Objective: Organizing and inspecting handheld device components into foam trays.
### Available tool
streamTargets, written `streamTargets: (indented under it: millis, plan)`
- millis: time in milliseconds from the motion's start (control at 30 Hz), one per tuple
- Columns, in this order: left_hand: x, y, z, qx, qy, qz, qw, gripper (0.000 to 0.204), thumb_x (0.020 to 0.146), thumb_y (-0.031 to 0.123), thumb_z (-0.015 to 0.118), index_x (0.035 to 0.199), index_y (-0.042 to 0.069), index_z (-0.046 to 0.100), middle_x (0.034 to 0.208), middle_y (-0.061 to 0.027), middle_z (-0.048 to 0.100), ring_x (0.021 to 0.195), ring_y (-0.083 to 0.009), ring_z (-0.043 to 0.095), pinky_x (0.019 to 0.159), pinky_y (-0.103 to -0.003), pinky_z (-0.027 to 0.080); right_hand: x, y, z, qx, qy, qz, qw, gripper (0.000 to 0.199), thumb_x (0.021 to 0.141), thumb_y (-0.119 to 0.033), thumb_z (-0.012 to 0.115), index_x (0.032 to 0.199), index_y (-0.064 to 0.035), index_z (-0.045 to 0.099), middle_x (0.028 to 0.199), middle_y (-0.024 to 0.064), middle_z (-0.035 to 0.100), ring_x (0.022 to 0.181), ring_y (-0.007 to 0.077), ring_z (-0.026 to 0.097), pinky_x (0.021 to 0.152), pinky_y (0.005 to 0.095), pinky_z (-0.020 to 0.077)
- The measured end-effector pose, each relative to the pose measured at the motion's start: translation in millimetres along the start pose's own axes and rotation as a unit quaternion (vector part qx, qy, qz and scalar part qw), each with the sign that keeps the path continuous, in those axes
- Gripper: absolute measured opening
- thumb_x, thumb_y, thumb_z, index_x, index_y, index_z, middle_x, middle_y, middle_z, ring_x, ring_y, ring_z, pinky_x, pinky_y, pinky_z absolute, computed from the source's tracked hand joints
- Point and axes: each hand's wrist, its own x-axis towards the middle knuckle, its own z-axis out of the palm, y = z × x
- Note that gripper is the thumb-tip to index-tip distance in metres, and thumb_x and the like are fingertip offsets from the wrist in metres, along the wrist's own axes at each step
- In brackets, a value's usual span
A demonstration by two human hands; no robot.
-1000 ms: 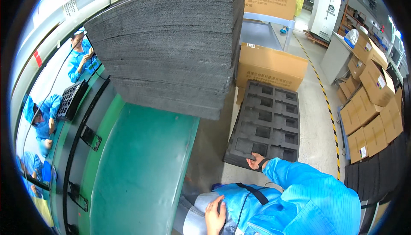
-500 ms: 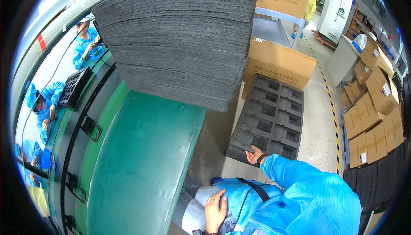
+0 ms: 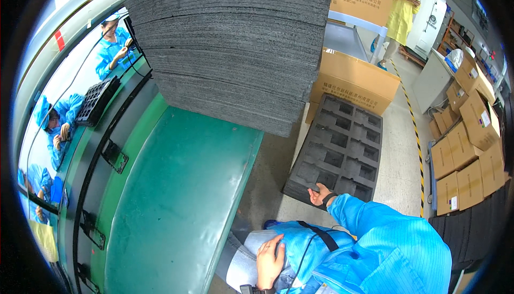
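A stack of black foam trays [image 3: 348, 157] with two columns of square pockets stands low at my right side. My right hand [image 3: 320, 193] is at the near edge of the top tray, its fingers bent at the corner of a near pocket and closed on the foam. A dark band circles that wrist. On my lap, over the jeans and blue smock, my left hand [image 3: 270, 262] lies flat with its fingers stretched out, holding nothing. A dark device is strapped at the left wrist.
A green-topped table [image 3: 182, 197] lies to my left, bearing a tall pile of grey foam sheets [image 3: 230, 47]. Beyond runs a conveyor line [image 3: 115, 155] with co-workers in blue. Cardboard boxes [image 3: 353, 82] stand behind the trays; more boxes [image 3: 466, 149] are stacked at right. A person in yellow [image 3: 401, 15] stands far off.
The whole view has shifted slightly, and more of the person in yellow shows. Both my hands stay in nearly the same places.
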Motion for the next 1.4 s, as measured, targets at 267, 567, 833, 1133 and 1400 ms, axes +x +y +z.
streamTargets:
  millis: [267, 567, 833, 1133, 1400]
  plan:
    - [-2, 6, -2, -0.008, 0.005, -0.003, 1.0, 0.029, 0.094, 0.019, 0.056, 0.119, 0.007, 0.065, 0.109, -0.0158, 0.069, 0.104, -0.0336, 0.063, 0.094, -0.041, 0.046, 3, 4, -2, -0.028, 0.001, -0.058, 0.998, 0.031, 0.089, -0.048, 0.063, 0.097, -0.0181, 0.064, 0.086, -0.0003, 0.071, 0.074, 0.0161, 0.068, 0.054, 0.0273, 0.0445]
    - [7, 8, 1, -0.007, 0.002, 0.016, 1.0, 0.029, 0.094, 0.017, 0.057, 0.119, 0.006, 0.065, 0.111, -0.0159, 0.068, 0.105, -0.034, 0.063, 0.094, -0.041, 0.046, 11, -13, -4, -0.026, -0.01, -0.086, 0.996, 0.039, 0.091, -0.053, 0.058, 0.101, -0.0149, 0.061, 0.089, 0.0035, 0.07, 0.07, 0.0171, 0.066, 0.054, 0.0274, 0.0439]
    - [1, 18, 7, -0.027, -0.031, -0.016, 0.999, 0.028, 0.096, 0.016, 0.053, 0.118, 0.002, 0.063, 0.108, -0.0259, 0.066, 0.101, -0.0449, 0.062, 0.087, -0.046, 0.05, -106, -6, 74, -0.116, -0.117, -0.352, 0.921, 0.048, 0.093, -0.041, 0.06, 0.13, -0.0111, 0.052, 0.135, 0.0078, 0.053, 0.122, 0.0211, 0.051, 0.094, 0.0375, 0.0456]
    - [-14, 5, 3, -0.014, 0.029, 0.002, 0.999, 0.03, 0.097, 0.021, 0.053, 0.119, 0.005, 0.063, 0.108, -0.0258, 0.067, 0.101, -0.0438, 0.063, 0.086, -0.045, 0.051, -574, 85, 274, -0.137, -0.099, -0.984, 0.052, 0.054, 0.076, -0.023, 0.08, 0.122, -0.0049, 0.057, 0.137, 0.0193, 0.046, 0.127, 0.0352, 0.044, 0.109, 0.0427, 0.0343]
    - [-14, 2, 5, -0.012, 0.056, 0.052, 0.997, 0.03, 0.095, 0.021, 0.055, 0.121, 0.006, 0.063, 0.107, -0.026, 0.066, 0.1, -0.0451, 0.063, 0.085, -0.045, 0.051, -588, 80, 314, -0.302, -0.031, -0.953, 0.003, 0.043, 0.071, -0.02, 0.082, 0.102, -0.0048, 0.057, 0.098, 0.0142, 0.06, 0.099, 0.0336, 0.055, 0.094, 0.0423, 0.0427]
